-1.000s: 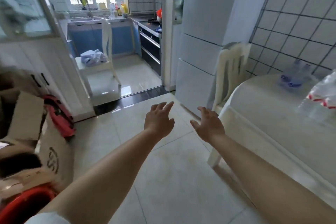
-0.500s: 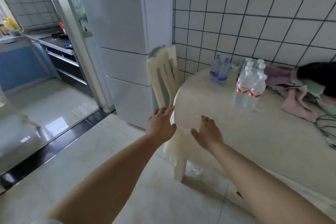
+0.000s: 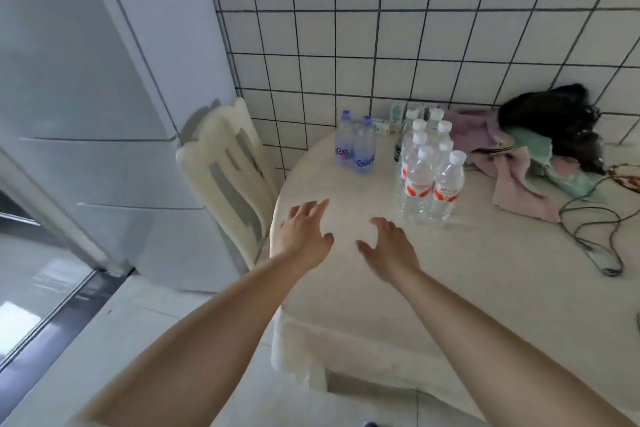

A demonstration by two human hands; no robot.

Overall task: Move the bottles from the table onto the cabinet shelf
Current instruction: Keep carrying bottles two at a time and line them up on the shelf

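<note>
A round table (image 3: 467, 288) with a cream cloth stands against the tiled wall. Several clear water bottles with red labels and white caps (image 3: 427, 180) stand upright in a cluster near its middle. Two bottles with blue labels and purple caps (image 3: 356, 149) stand further back to the left. My left hand (image 3: 303, 232) hovers open over the table's left edge. My right hand (image 3: 389, 246) is open too, just left of and nearer than the red-label cluster. Neither hand touches a bottle. The cabinet shelf is out of view.
A cream plastic chair (image 3: 228, 170) is wedged between the table and a white refrigerator (image 3: 104, 97) on the left. Crumpled pink and green cloths (image 3: 519, 163), a dark bundle (image 3: 554, 121) and a black cable (image 3: 595, 239) lie on the table's right side. Small boxes (image 3: 394, 116) stand by the wall.
The view has swung right from the kitchen doorway to the table. Both open hands have moved forward over the table's near edge, closer to the bottles.
</note>
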